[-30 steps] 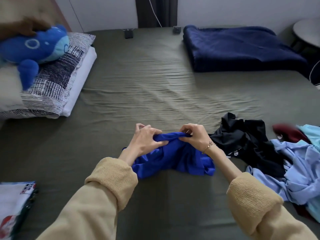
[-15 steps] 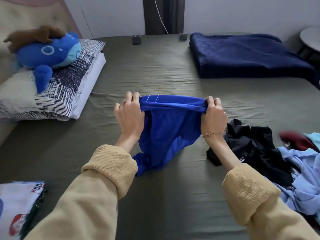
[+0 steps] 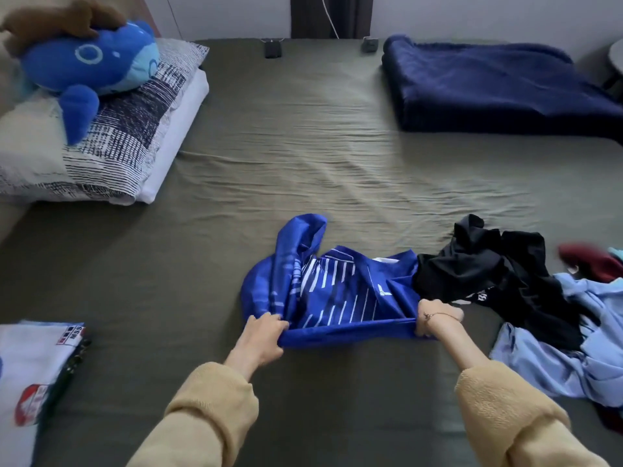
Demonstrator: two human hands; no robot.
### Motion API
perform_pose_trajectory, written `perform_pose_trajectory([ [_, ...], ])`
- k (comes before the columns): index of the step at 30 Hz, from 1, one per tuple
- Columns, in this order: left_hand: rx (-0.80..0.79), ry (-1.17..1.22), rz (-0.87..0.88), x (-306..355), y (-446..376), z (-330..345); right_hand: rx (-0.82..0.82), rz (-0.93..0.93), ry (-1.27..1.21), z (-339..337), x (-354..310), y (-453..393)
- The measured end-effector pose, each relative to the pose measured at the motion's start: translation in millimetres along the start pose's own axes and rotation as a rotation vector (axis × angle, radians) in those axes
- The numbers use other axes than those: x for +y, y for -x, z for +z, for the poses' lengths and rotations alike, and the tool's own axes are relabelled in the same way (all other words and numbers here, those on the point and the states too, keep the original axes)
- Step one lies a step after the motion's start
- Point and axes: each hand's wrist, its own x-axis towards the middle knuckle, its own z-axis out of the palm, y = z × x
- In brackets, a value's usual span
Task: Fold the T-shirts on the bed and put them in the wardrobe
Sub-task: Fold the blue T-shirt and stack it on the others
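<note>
A royal-blue T-shirt (image 3: 340, 291) with white stripes lies rumpled on the olive bed sheet (image 3: 303, 146), one part sticking up at its far left. My left hand (image 3: 261, 335) grips the shirt's near edge at the left. My right hand (image 3: 435, 315) grips the same edge at the right, and the edge is stretched straight between them. A pile of unfolded shirts lies to the right: a black one (image 3: 495, 274), a light-blue one (image 3: 573, 358) and a dark-red one (image 3: 593, 261). A folded white shirt (image 3: 33, 382) with a red print lies at the near left.
A patterned pillow (image 3: 111, 136) with a blue plush toy (image 3: 91, 65) on it sits at the far left. A folded navy blanket (image 3: 488, 85) lies at the far right. Two small dark objects (image 3: 272, 48) sit at the bed's far edge.
Both hands lifted the blue shirt off the bed and spread it, then brought it down flat toward me. The striped side now faces up.
</note>
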Motion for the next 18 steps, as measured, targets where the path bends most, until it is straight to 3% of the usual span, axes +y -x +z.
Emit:
perform_pose_trajectory([
  [6,-0.106,0.086,-0.054,-10,1,22,-0.193,-0.004,0.225,29,-3,-6],
  [9,-0.117,0.042,-0.051,-15,2,21,-0.189,-0.011,0.208,42,-8,-10],
  [13,-0.302,-0.059,-0.036,-11,2,18,-0.24,-0.059,0.099,45,-10,-13],
  [16,-0.296,-0.036,-0.029,-3,-4,8,-0.353,-0.137,0.146,43,-11,-14],
  [18,-0.252,-0.046,-0.049,4,-8,0,-0.339,-0.184,0.137,40,-12,-15],
])
